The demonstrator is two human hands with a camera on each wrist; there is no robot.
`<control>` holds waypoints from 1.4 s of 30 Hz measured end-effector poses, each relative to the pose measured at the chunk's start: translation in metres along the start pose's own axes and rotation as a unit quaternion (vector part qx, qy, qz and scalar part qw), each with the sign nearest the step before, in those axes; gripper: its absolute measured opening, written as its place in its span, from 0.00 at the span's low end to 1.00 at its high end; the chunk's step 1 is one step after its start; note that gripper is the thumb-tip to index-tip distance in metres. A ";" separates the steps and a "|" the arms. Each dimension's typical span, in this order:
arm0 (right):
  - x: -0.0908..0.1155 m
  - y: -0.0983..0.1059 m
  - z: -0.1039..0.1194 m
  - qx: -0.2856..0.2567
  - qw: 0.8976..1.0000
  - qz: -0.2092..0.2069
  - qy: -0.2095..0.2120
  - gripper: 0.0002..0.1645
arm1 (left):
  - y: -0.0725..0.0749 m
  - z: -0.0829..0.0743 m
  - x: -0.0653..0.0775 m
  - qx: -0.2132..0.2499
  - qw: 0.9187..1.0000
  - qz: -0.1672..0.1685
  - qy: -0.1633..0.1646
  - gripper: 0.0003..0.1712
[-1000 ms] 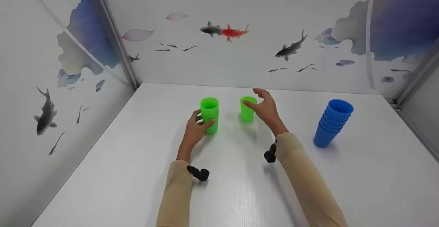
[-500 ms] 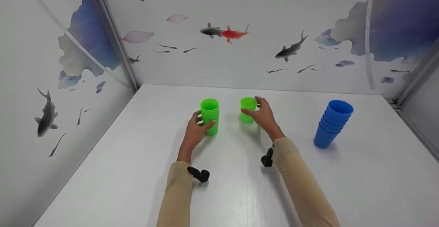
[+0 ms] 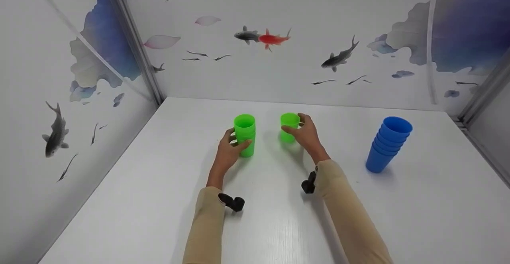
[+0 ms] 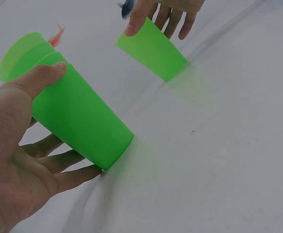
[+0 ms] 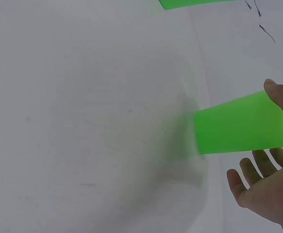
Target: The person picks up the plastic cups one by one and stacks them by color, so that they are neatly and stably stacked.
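My left hand [image 3: 228, 152] grips a short stack of nested green plastic cups [image 3: 246, 142], thumb across the near side and fingers round the left. In the left wrist view the thumb lies just below the rims of the stack [image 4: 78, 111], and the fingers reach down towards its base. To the right, a single green cup [image 3: 288, 134] stands upright on the table. My right hand [image 3: 306, 133] holds it near the rim, thumb on one side and index finger on the other. The right wrist view shows the other fingers spread beside the cup [image 5: 241, 125].
A stack of nested blue cups [image 3: 386, 146] stands on the right of the white table [image 3: 263, 224], leaning slightly in view. Behind the table rises a white wall [image 3: 279, 80] painted with fish and petals. Another painted wall [image 3: 24, 76] bounds the left side.
My right hand has come down and in towards the single green cup, its thumb and fingers now round the rim. My left hand and its stack have stayed in place.
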State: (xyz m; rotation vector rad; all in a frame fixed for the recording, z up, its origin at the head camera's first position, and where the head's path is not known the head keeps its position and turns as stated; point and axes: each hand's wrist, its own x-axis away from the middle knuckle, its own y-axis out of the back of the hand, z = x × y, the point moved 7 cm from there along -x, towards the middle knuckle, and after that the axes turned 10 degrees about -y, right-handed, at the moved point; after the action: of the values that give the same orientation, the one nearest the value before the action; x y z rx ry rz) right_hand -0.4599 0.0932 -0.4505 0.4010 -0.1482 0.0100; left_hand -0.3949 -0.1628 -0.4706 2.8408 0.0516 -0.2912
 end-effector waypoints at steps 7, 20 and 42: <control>-0.002 0.006 0.004 0.015 1.000 -0.005 0.000 0.51 | -0.001 -0.001 -0.003 -0.007 1.000 -0.001 -0.001 0.47; 0.005 0.020 0.024 0.002 1.000 0.000 0.025 0.48 | 0.001 -0.004 -0.005 -0.011 1.000 -0.003 0.002 0.47; 0.035 0.023 0.099 -0.008 0.993 0.033 0.110 0.45 | 0.001 0.003 -0.002 -0.010 1.000 -0.001 0.009 0.48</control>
State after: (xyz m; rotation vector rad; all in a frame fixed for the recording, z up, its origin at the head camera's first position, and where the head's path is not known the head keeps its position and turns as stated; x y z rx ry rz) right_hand -0.4404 0.0753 -0.3465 0.3761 0.0554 0.1181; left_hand -0.3971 -0.1646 -0.4727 2.8240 0.0595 -0.2644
